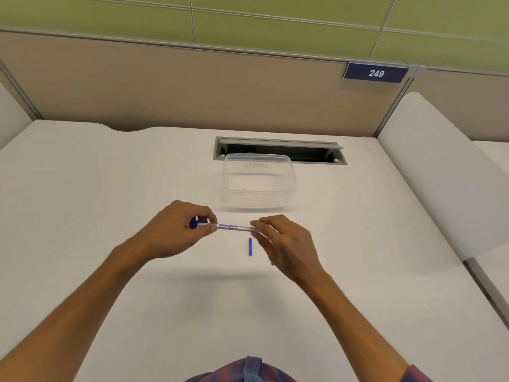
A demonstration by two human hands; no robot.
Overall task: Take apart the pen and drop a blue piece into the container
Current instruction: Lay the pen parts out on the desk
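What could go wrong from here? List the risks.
1. The loose blue piece lies on the table just below both hands; a wrist could knock it away.
2. The left hand and right hand pinch the pen by its ends; a sudden release might fling parts.
3. The clear container is hard to see.

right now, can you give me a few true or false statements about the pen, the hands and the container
1. Both hands hold the pen: left hand, right hand. True.
2. A blue piece lies inside the container. False: it lies on the table, nearer the person than the pen.
3. The container has no lid on it. True.
4. The pen's barrel is black. False: it is white with print, blue at its left end.
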